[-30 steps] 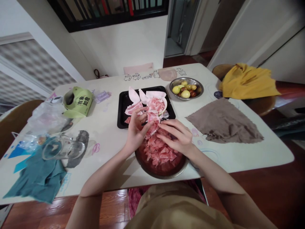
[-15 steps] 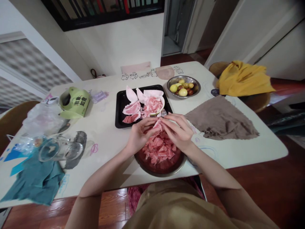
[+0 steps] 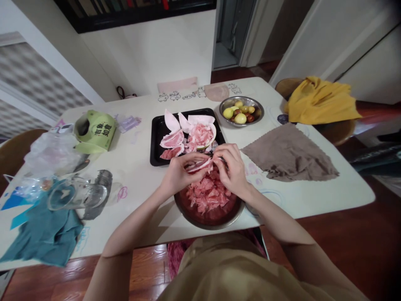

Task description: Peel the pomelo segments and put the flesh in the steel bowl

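Note:
My left hand (image 3: 178, 170) is closed around a pomelo segment (image 3: 198, 166) with pale membrane and pink-red flesh. At the segment's right end, the fingers of my right hand (image 3: 231, 168) pinch its membrane. Both hands are over the far side of a metal bowl (image 3: 210, 227), which holds a heap of peeled red pomelo flesh (image 3: 209, 195). Just beyond, a black tray (image 3: 155, 144) carries pale rind pieces (image 3: 171, 121), unpeeled segments (image 3: 173, 139) and a pile of torn membrane (image 3: 201, 137). My fingers partly hide the tray's near edge.
A steel bowl of small fruit (image 3: 240, 119) stands at the back right, near a brown cloth (image 3: 291, 154). On the left are a glass pitcher (image 3: 78, 193), a teal cloth (image 3: 46, 234), a green package (image 3: 97, 131) and a clear plastic bag (image 3: 52, 152). Yellow fabric (image 3: 321, 102) drapes a chair.
My left hand has turned slightly, showing more of the segment lengthwise. My right hand has shifted a little left and its fingers have curled in more. The view has moved slightly.

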Demonstrator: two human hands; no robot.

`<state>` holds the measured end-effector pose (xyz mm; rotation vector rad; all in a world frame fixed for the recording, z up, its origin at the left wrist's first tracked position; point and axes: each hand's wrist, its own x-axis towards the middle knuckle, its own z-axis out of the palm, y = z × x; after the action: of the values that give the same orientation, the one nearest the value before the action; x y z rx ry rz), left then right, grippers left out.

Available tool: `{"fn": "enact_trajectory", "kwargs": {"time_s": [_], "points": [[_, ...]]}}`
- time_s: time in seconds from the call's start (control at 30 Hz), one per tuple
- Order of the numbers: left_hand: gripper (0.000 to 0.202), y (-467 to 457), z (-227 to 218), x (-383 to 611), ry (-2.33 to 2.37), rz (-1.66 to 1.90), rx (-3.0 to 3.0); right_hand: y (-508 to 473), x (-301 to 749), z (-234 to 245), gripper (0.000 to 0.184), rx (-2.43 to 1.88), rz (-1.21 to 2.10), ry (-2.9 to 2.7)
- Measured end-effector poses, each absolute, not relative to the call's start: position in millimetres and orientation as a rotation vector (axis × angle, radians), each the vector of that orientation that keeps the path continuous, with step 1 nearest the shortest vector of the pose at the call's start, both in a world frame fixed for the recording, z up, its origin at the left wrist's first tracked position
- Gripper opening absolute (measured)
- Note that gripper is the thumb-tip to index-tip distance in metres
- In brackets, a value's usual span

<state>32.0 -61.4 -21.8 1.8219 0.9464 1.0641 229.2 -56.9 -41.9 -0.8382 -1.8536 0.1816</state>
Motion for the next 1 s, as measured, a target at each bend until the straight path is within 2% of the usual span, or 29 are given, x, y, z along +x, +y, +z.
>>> {"fn": "enact_trajectory", "kwargs": {"time_s": [0.2, 0.27, 0.3, 0.5, 0.6, 0.73, 1.0], "points": [[0.024, -58.6, -13.8, 26.8, 0.930, 1.073, 1.943, -55.5, 229.8, -39.2, 0.016, -0.846, 0.442, -1.788], [0.024, -59.8, -13.7, 28.3, 0.899, 1.075, 1.958, -54.8, 229.9, -39.1, 0.010, -0.882, 0.454, -1.705], [0.024, -60.5, -13.9, 29.2, 0.902, 1.081, 1.956, -54.6, 230.2, -39.3, 0.007, -0.902, 0.408, -1.661], [0.025, -62.6, -17.6, 30.7, 0.963, 1.173, 1.940, -57.3, 233.0, -40.2, 0.014, -0.893, -0.160, -1.720], [0.027, -62.9, -18.1, 29.4, 0.990, 1.221, 2.002, -58.7, 232.3, -38.5, 0.021, -0.851, -0.123, -1.800], [0.026, -64.5, -15.3, 28.7, 1.041, 1.253, 2.095, -58.3, 231.3, -37.0, 0.014, -0.835, -0.088, -1.828], [0.029, -62.2, -11.2, 28.5, 0.902, 1.330, 2.392, -58.3, 234.9, -40.1, 0.016, -0.785, -0.161, -1.795]]}}
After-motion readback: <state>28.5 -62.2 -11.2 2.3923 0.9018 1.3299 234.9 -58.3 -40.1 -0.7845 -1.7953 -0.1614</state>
